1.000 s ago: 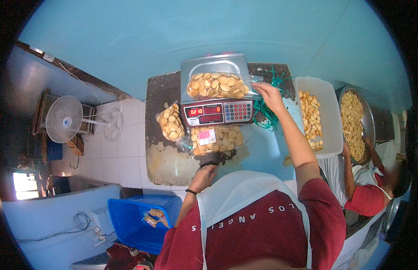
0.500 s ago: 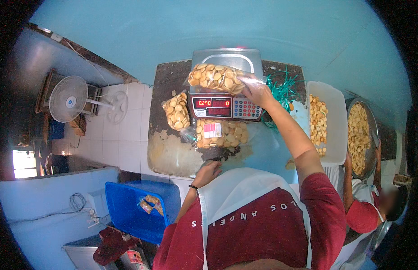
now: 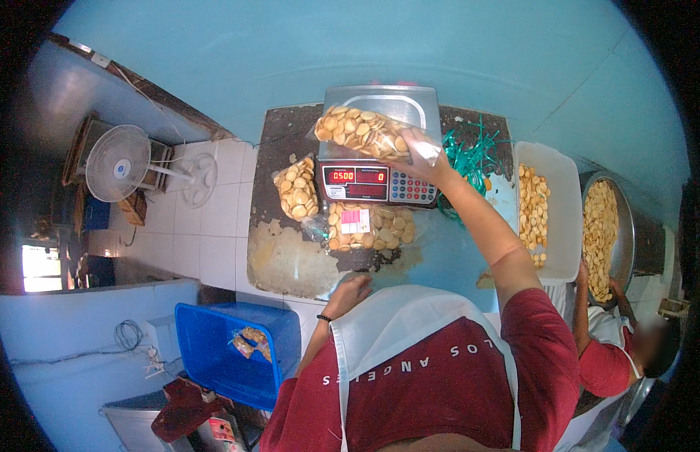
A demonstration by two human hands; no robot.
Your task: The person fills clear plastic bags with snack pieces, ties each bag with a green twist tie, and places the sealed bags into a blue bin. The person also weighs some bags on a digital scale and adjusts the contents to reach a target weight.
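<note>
On the metal pan of a red-and-silver digital scale (image 3: pixel 380 94) lies a clear plastic bag of round, flat biscuits (image 3: pixel 357 129), tilted down toward the right. My right hand (image 3: pixel 424 157) grips the right end of this bag, where the plastic is loose. My left hand (image 3: pixel 351 292) rests at the table's front edge, fingers loosely bent and holding nothing. Just in front of the scale lies a labelled bag of biscuits (image 3: pixel 371 227). Another filled bag (image 3: pixel 296 188) stands left of the scale.
Green ties (image 3: pixel 470 154) lie right of the scale. Beyond them is a white tub (image 3: pixel 565 211) of biscuits. A co-worker (image 3: pixel 610 354) at the far right handles a large metal basin (image 3: pixel 625 226) of biscuits. A blue bin (image 3: pixel 207 354) stands lower left; a white fan (image 3: pixel 118 164) is farther left.
The bag has settled lower and more tilted at its right end, my right hand moving slightly down with it. The scale's red readout has changed. My left hand stays near the table edge.
</note>
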